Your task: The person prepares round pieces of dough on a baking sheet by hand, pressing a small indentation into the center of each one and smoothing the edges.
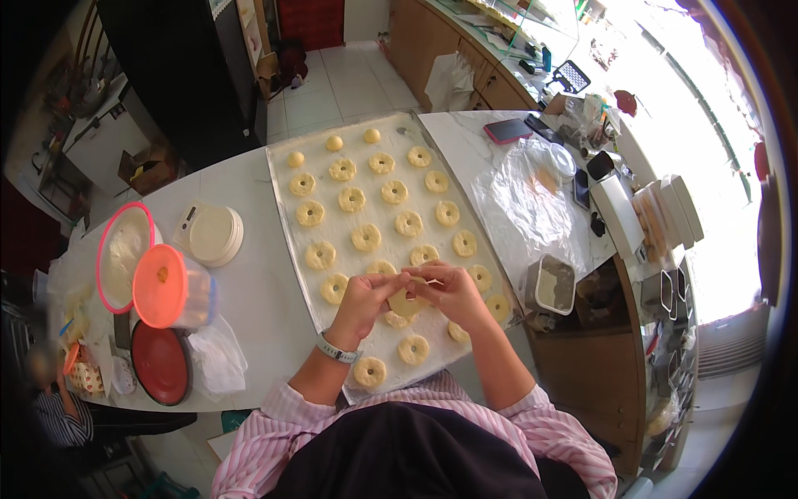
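A piece of pale yellow dough [403, 303] is held between my two hands above a large baking tray. My left hand [366, 301] pinches its left side with thumb and fingers, a pale watch on that wrist. On its other side, my right hand [454, 293] grips the dough with bent fingers, which partly hide its shape. Under them the tray [337, 223] carries rows of dough rings [366, 238], each with a small hole. Three round dough balls [334, 143] sit at its far end. Some near rings are partly covered by my hands.
Left of the tray are a digital scale with a round plate [218, 235], an orange-lidded tub [160, 287], a pink-rimmed bowl [125, 249] and a red pan [160, 366]. On the right lie clear plastic sheeting [528, 200] and a metal tin [553, 284]. Another person's striped sleeve [62, 420] shows far left.
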A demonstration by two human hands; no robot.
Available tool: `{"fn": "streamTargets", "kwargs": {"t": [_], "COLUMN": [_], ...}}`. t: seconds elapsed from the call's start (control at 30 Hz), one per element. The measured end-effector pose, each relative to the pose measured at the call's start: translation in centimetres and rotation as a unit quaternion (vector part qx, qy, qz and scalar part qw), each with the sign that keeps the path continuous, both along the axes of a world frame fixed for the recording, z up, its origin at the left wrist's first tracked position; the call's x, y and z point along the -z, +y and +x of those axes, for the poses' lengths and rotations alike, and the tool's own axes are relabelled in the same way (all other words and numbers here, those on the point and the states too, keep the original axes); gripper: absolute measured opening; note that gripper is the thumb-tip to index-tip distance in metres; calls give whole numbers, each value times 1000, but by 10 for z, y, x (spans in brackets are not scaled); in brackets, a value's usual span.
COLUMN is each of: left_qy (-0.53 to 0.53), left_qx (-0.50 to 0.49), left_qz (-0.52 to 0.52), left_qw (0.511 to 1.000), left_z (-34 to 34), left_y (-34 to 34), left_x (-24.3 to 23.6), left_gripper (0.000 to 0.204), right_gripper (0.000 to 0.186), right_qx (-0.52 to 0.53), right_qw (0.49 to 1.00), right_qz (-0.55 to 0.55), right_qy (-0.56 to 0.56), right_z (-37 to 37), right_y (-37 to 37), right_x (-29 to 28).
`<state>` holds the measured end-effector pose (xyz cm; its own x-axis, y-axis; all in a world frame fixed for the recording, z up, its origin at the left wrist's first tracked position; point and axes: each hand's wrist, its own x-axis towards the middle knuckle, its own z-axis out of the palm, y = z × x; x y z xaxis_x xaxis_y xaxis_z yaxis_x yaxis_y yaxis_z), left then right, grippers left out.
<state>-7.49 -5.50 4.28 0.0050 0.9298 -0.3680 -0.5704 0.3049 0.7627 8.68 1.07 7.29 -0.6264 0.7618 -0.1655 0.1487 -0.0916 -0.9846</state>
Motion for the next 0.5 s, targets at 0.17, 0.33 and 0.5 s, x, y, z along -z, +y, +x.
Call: {"fn": "streamTargets", "kwargs": {"t": [0.17,0.33,0.5], "left_qy": [29,189,268], "left_qx": [-9,-170,-36], "left_qz": [20,149,192], "left_qw": [999,956,944], "left_z": [2,6,-6], "left_y": [13,28,38], "left_x": [1,-8,-3], "left_gripper": [37,52,49], "right_gripper": [40,37,24], "right_qx": [-13,-12,-62], "right_qw": [979,947,946], "right_qz": [-200,-303,-307], "right_qy": [32,104,86], "right_z": [6,-4,-15], "right_y": [18,43,61], "right_x": [14,21,22]}}
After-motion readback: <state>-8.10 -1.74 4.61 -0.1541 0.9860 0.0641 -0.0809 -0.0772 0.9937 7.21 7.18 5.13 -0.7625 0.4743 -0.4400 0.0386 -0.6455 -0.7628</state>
